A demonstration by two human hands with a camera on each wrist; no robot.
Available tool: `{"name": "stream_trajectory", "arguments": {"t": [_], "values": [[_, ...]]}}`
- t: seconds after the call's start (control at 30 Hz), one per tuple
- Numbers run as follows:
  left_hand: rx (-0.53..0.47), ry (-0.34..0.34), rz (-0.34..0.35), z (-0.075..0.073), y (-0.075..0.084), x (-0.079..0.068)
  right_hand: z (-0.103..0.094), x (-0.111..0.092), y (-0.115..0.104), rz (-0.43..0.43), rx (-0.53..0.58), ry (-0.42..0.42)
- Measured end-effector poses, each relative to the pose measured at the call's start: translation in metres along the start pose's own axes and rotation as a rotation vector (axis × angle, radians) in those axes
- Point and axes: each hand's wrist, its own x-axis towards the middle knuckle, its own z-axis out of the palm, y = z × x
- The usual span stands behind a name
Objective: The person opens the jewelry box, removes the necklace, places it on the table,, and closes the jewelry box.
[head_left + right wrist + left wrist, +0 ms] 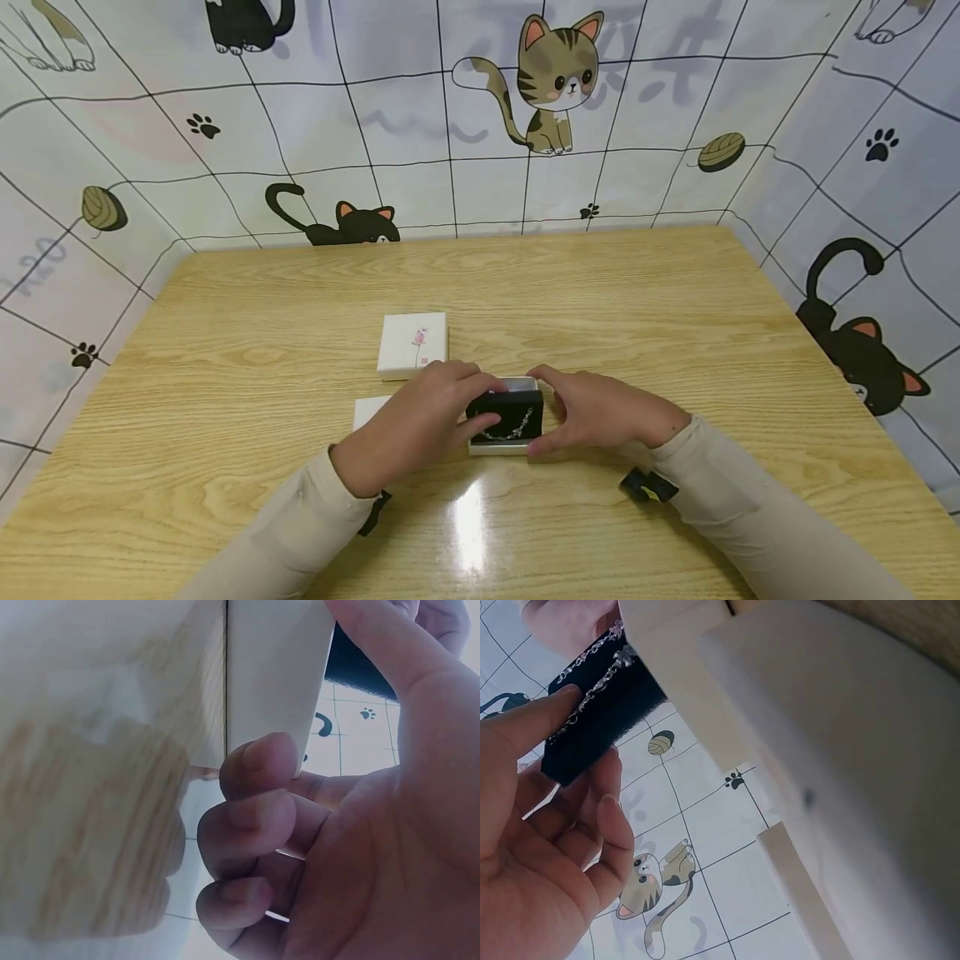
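A small open white box (pixel 498 450) stands on the table in the head view. Tilted up out of it is a black padded insert (pixel 525 404) carrying a silver chain bracelet (pixel 517 432) with small flower-like pieces. My left hand (pixel 423 421) pinches the insert between thumb and fingers; the left wrist view shows the thumb across the front of the black pad (pixel 604 727) and fingers behind it. With thumb and fingers on opposite sides, my right hand (pixel 603 408) grips the box's right end, and the white box wall (pixel 274 675) fills the top of the right wrist view.
Behind the left hand lies a white box or lid (pixel 408 337) with a pink flower print. Another white piece (pixel 367 410) is partly hidden by that hand. The wooden table (pixel 262 333) meets a cat-printed cloth (pixel 412 125) at the back and sides.
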Motion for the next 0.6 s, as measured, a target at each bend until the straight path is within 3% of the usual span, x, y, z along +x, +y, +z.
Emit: {"name": "stream_trajectory", "arguments": {"t": [0.6], "values": [[-0.044,0.056,-0.026,-0.0065,-0.0016,0.0006,-0.0016,0.0005,0.0038,0.008,0.017,0.009]]}}
